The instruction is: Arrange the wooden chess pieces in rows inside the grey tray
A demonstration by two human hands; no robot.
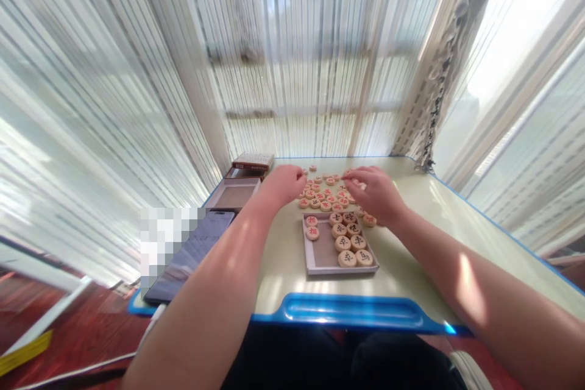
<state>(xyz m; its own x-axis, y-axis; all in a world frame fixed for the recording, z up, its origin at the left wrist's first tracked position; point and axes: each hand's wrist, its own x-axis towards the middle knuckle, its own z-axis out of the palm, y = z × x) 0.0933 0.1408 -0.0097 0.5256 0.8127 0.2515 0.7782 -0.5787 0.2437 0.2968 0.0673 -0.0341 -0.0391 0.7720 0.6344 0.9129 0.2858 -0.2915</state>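
Round wooden Chinese chess pieces (325, 206) with red or black characters lie loosely spread between my hands. At the left edge of this spread, my left hand (289, 183) is closed, its fingers curled under. Anything inside them is hidden. My right hand (372, 187) reaches over the pieces at the right, fingers bent down and together. Their tips are close to some pieces, but a grip is not visible. Nearer to me sits a shallow open box tray (319, 269). It has two columns of black-character pieces (342, 243) on its right side and two red-character pieces (312, 233) at its upper left.
Another shallow box tray (234, 195) stands left of my left hand, with a small boxed item (253, 161) behind it. A tablet or phone-like device (196, 256) lies at the table's left. The table (278, 280) has a blue rim and front groove. Curtains (292, 103) hang behind.
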